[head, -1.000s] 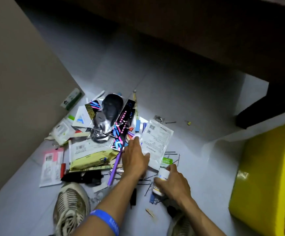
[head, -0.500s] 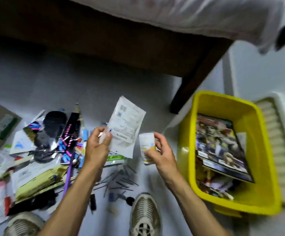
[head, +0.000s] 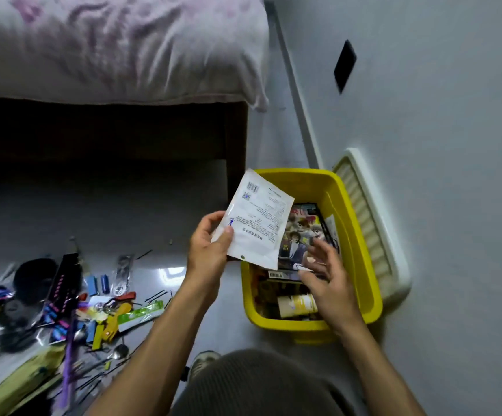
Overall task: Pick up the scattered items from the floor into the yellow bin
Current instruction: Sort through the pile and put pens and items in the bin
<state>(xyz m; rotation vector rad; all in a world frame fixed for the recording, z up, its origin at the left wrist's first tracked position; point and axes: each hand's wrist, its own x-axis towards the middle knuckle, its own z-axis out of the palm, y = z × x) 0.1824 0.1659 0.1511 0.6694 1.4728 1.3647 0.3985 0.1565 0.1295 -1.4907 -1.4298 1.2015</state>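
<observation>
My left hand (head: 207, 250) pinches a white printed pouch (head: 255, 220) by its lower left corner and holds it over the near-left edge of the yellow bin (head: 360, 253). Above the bin's inside, my right hand (head: 327, 277) hovers with its fingers spread and holds nothing. A small white and yellow bottle (head: 297, 306) lies in the bin near that hand, beside a magazine (head: 299, 235). Scattered items (head: 63, 307) cover the floor at the lower left: dark packets, a purple stick, blue pieces, a green strip, hairpins, spoons.
A bed (head: 108, 46) with a pale cover and dark frame stands at the back. A white ribbed lid (head: 369, 223) leans against the wall to the right of the bin. My knee (head: 258, 385) and a shoe (head: 201, 360) are at the bottom.
Both hands moved right to the bin. My right hand let go of the bottle, which now lies in the bin. My left hand still carries the pouch.
</observation>
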